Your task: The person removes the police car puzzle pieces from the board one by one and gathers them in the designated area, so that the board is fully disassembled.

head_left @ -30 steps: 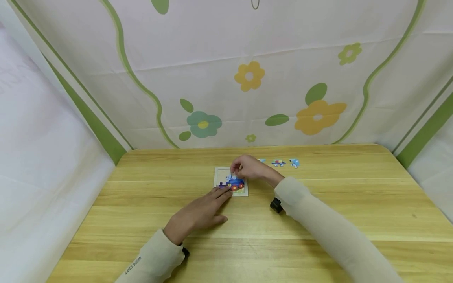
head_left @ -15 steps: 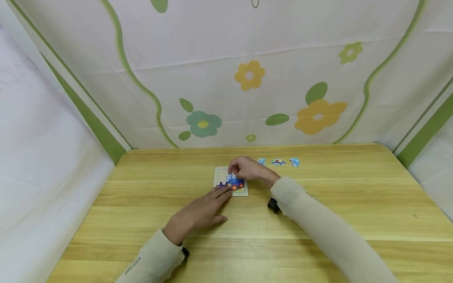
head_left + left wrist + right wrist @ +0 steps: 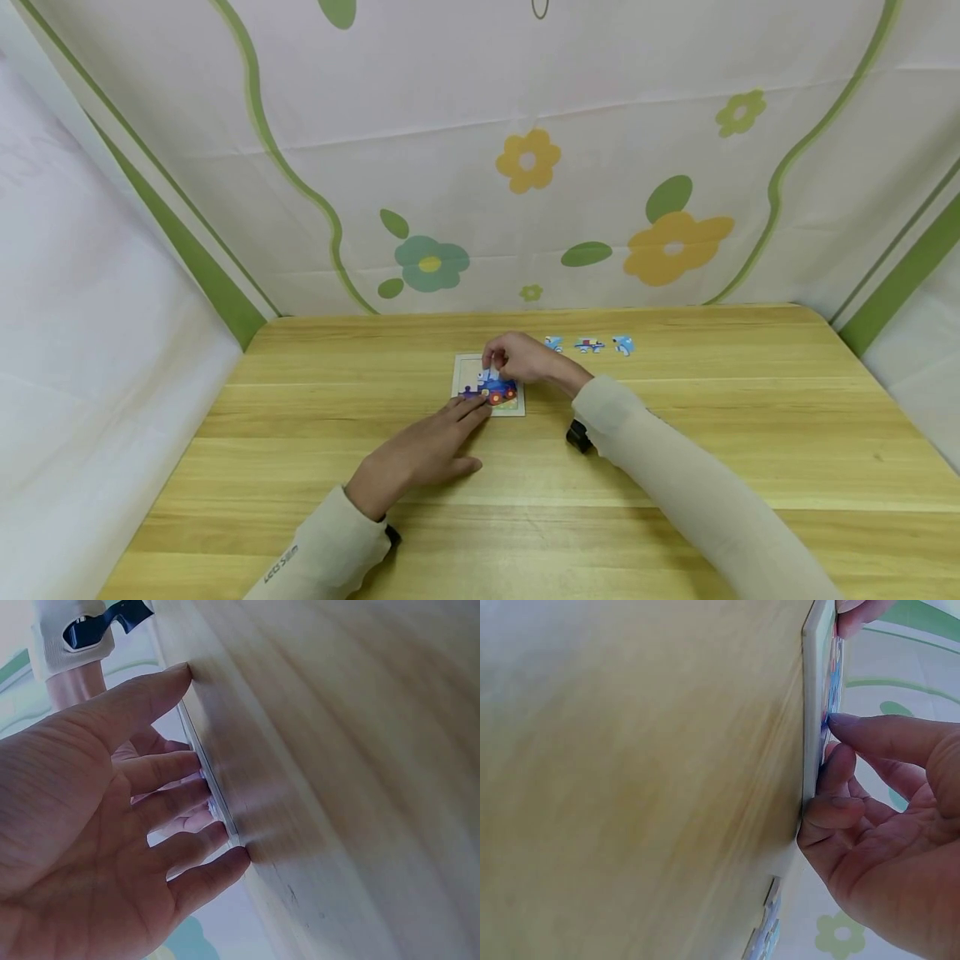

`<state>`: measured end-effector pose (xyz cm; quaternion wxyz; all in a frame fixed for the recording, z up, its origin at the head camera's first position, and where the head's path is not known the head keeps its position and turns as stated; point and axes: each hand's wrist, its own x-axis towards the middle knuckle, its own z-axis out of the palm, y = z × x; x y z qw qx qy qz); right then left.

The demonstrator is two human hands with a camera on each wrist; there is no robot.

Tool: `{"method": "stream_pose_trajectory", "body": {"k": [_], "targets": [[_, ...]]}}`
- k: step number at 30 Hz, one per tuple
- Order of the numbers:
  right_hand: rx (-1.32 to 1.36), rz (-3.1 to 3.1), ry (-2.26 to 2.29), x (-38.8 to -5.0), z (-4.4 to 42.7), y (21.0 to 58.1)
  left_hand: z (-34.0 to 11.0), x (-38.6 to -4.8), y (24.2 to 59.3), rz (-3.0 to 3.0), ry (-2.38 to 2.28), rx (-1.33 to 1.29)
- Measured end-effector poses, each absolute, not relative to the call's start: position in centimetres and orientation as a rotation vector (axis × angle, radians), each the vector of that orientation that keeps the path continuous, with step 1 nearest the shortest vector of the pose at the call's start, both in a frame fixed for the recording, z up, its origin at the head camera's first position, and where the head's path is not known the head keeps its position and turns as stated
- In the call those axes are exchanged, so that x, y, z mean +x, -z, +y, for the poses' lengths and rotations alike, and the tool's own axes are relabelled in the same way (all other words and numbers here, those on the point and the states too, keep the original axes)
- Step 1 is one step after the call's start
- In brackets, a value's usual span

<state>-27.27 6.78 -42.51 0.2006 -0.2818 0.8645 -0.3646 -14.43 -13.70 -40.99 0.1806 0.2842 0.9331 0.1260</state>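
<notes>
A small jigsaw puzzle with a pale frame (image 3: 457, 373) lies on the wooden table, with blue train pieces (image 3: 501, 388) in its right and lower part. My left hand (image 3: 427, 452) lies with extended fingers over the lower left of the puzzle, fingertips touching it. Over the upper part, my right hand (image 3: 527, 358) has thumb and fingers curled, pinching a light blue puzzle piece (image 3: 487, 374) against the board. The right wrist view has the thumb (image 3: 877, 735) pressed to the puzzle's face, beside the frame's edge (image 3: 810, 720). Fingers hide much of the held piece.
Three loose puzzle pieces lie in a row behind the right hand: a partly hidden blue one (image 3: 553, 343), a multicoloured one (image 3: 590, 344) and a blue one (image 3: 623, 344). A flower-patterned cloth (image 3: 480, 250) hangs behind the table (image 3: 675, 417).
My right hand has shifted slightly left and down over the puzzle, revealing more of the nearest loose piece, then stays nearly still. My left hand has kept its place.
</notes>
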Motion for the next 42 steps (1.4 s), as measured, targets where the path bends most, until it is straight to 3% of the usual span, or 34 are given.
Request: {"method": "stream_pose_trajectory", "body": {"k": [42], "targets": [[-0.792, 2.42, 1.133, -27.27, 6.61, 42.55, -13.81, -14.52, 41.26, 2.635, -0.373, 0.808]]}}
